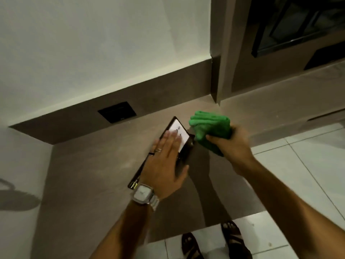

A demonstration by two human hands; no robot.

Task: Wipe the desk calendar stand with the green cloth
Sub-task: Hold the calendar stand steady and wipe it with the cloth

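The desk calendar stand (183, 133), dark-framed with a white page, lies tilted on the brown desk top (93, 174). My left hand (166, 163), with a watch and rings, rests flat on it, fingers spread over the white page and thumb at its right edge. My right hand (233, 146) grips the folded green cloth (211, 128) just to the right of the stand's far end, touching or nearly touching its edge. The stand's near part is hidden under my left hand.
A black socket plate (117, 112) sits in the brown backsplash behind the desk. A brown pillar (222, 53) and a dark window (298, 25) stand at the back right. White floor tiles (298, 174) and my sandalled feet (214, 240) are below the desk's front edge.
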